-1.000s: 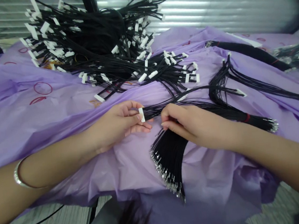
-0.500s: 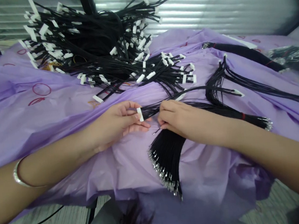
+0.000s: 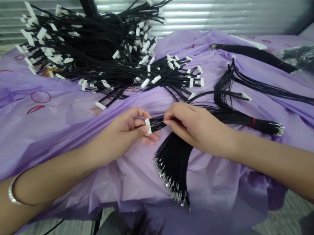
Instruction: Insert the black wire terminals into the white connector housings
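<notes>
- Head view shows a small white connector (image 3: 148, 126) pinched between thumb and fingertips of the left hand (image 3: 125, 132), just above the purple sheet (image 3: 33, 119).
- Short black wires (image 3: 157, 123) run from its right side; the right hand (image 3: 194, 126) has its fingertips closed narrowly on one of them, close to the connector.
- It looks like a wire is being seated into the housing; the next move would call for a straight, steady push while the left hand keeps the housing square.
- Below the right hand a loose bundle (image 3: 175, 158) of thin black leads fans out, tipped with shiny metal terminals.
- Behind, a pile (image 3: 96, 52) of finished black harnesses with white plastic plugs lies tangled.
- The sheet is thin, glossy and wrinkled.
</notes>
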`<state>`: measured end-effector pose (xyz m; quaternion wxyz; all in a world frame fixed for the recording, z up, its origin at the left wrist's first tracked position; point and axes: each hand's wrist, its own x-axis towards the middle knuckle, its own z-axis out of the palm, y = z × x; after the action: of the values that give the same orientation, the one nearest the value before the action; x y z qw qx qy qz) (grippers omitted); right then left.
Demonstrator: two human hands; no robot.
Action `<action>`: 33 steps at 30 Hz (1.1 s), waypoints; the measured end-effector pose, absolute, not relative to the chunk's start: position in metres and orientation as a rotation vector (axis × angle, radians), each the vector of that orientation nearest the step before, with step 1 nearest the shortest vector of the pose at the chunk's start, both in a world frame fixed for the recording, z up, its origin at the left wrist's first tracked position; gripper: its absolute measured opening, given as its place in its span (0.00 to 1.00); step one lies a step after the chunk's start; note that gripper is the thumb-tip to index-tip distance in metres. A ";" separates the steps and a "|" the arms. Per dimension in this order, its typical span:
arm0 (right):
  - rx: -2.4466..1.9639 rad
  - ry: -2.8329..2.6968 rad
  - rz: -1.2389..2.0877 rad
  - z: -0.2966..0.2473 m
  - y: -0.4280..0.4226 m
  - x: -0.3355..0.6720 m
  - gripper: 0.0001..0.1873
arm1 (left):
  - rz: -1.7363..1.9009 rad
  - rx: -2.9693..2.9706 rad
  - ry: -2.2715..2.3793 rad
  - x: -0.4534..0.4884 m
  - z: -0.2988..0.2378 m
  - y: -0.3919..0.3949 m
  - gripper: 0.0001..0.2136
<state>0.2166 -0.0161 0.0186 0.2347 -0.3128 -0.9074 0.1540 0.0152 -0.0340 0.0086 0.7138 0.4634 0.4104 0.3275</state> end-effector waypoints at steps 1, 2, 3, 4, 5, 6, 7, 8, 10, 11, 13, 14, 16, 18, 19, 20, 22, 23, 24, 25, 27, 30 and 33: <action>-0.848 -2.495 0.414 0.018 -0.017 0.216 0.02 | 0.721 1.029 0.908 0.015 0.009 -0.034 0.08; -0.848 -2.492 0.401 0.017 -0.017 0.215 0.02 | 0.721 1.031 0.909 0.015 0.009 -0.034 0.08; -0.857 -2.488 0.393 0.016 -0.018 0.214 0.02 | 0.723 1.034 0.905 0.015 0.009 -0.034 0.08; -0.871 -2.482 0.391 0.016 -0.018 0.213 0.02 | 0.725 1.040 0.898 0.015 0.008 -0.034 0.08; -0.883 -2.476 0.396 0.015 -0.018 0.213 0.02 | 0.724 1.045 0.891 0.014 0.008 -0.034 0.09; -0.890 -2.473 0.405 0.015 -0.018 0.213 0.03 | 0.723 1.048 0.884 0.014 0.007 -0.033 0.09; -0.893 -2.472 0.418 0.015 -0.018 0.212 0.03 | 0.720 1.047 0.879 0.014 0.007 -0.033 0.09; -0.892 -2.473 0.435 0.015 -0.018 0.212 0.03 | 0.717 1.044 0.877 0.014 0.007 -0.033 0.09; -0.878 -2.486 0.460 0.015 -0.017 0.213 0.04 | 0.706 1.032 0.885 0.013 0.007 -0.032 0.08; -0.868 -2.494 0.468 0.016 -0.017 0.213 0.04 | 0.702 1.025 0.890 0.013 0.007 -0.032 0.08; -0.846 -2.504 0.466 0.016 -0.017 0.214 0.03 | 0.694 1.017 0.897 0.014 0.007 -0.032 0.09; -0.836 -2.506 0.462 0.016 -0.016 0.214 0.03 | 0.694 1.016 0.897 0.014 0.008 -0.032 0.09; -0.828 -2.501 0.459 0.017 -0.015 0.214 0.03 | 0.691 1.022 0.894 0.014 0.008 -0.031 0.09; -0.833 -2.490 0.470 0.017 -0.015 0.213 0.03 | 0.681 1.039 0.892 0.014 0.007 -0.031 0.08; -0.841 -2.481 0.477 0.017 -0.015 0.213 0.03 | 0.677 1.048 0.888 0.014 0.007 -0.031 0.08; -0.849 -2.473 0.485 0.016 -0.015 0.212 0.03 | 0.674 1.054 0.881 0.014 0.007 -0.031 0.08; -0.864 -2.468 0.499 0.014 -0.015 0.211 0.03 | 0.668 1.062 0.874 0.014 0.007 -0.031 0.08; -0.870 -2.471 0.503 0.013 -0.016 0.210 0.03 | 0.663 1.062 0.880 0.015 0.008 -0.031 0.08; -0.875 -2.479 0.506 0.011 -0.015 0.209 0.03 | 0.658 1.061 0.890 0.015 0.008 -0.031 0.08; -0.880 -2.488 0.505 0.009 -0.015 0.208 0.02 | 0.652 1.059 0.904 0.015 0.009 -0.031 0.08; -0.892 -2.506 0.493 0.007 -0.015 0.207 0.02 | 0.645 1.049 0.926 0.016 0.009 -0.031 0.08; -0.838 -2.544 0.395 0.011 -0.015 0.208 0.04 | 0.656 1.025 0.931 0.017 0.010 -0.031 0.08; -0.764 -2.574 0.182 0.023 -0.016 0.214 0.09 | 0.727 1.007 0.964 0.016 0.009 -0.032 0.07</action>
<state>0.2139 -0.0165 0.0229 0.2232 -0.2769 -0.9323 0.0660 0.0160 -0.0324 0.0088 0.7065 0.4533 0.4340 0.3272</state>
